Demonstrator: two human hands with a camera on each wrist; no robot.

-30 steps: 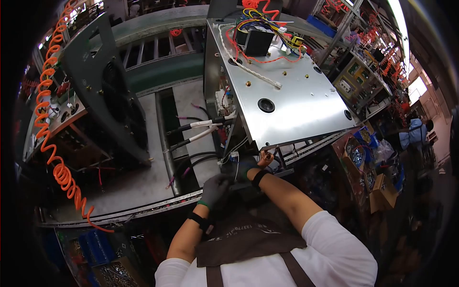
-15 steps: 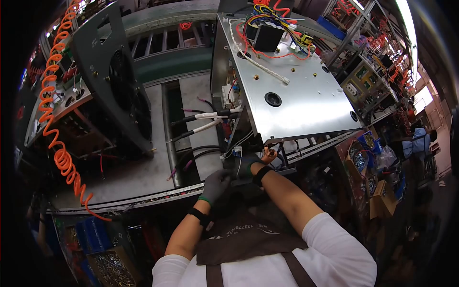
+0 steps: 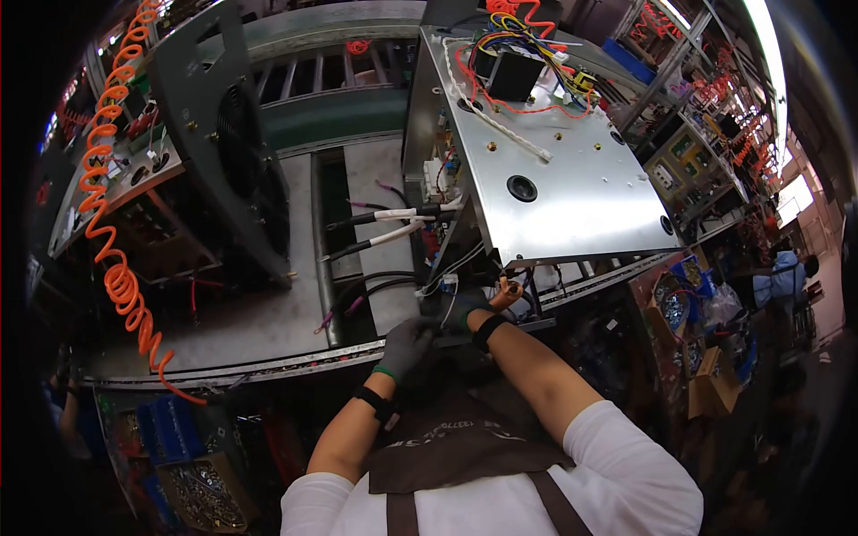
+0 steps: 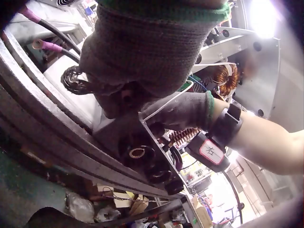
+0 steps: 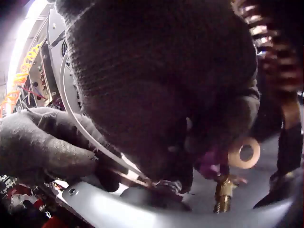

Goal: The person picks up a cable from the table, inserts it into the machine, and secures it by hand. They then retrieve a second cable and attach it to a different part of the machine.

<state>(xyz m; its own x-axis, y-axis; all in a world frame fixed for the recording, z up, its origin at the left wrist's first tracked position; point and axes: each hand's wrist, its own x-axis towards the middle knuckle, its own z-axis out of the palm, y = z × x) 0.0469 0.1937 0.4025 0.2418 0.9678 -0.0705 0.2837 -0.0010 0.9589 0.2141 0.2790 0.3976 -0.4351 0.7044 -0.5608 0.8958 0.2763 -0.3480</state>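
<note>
Both hands wear grey knitted gloves and work at the lower front corner of a metal chassis (image 3: 572, 210). My left hand (image 4: 147, 52) is at a dark front panel (image 4: 111, 128) bearing round black sockets (image 4: 137, 153). My right hand (image 4: 180, 111) reaches in behind that panel from the other side. In the right wrist view, its curled fingers (image 5: 161, 128) pinch a small silvery metal part (image 5: 169, 185), mostly in shadow. A thin white wire (image 5: 90, 135) runs down to this spot. The left hand (image 5: 47, 147) comes close from the left; I cannot tell what its fingertips hold.
A brass fitting (image 5: 223, 194) and a copper ring terminal (image 5: 244, 153) lie beside the right hand. Loose black and white cables (image 3: 384, 234) stick out of the chassis. A dark fan panel (image 3: 223, 152) stands at left, behind an orange coiled hose (image 3: 94, 170). Parts boxes (image 3: 715, 380) stand at right.
The head view has shifted, so the chassis and bench appear farther right. Both hands stay close together at the same front corner, with little visible movement.
</note>
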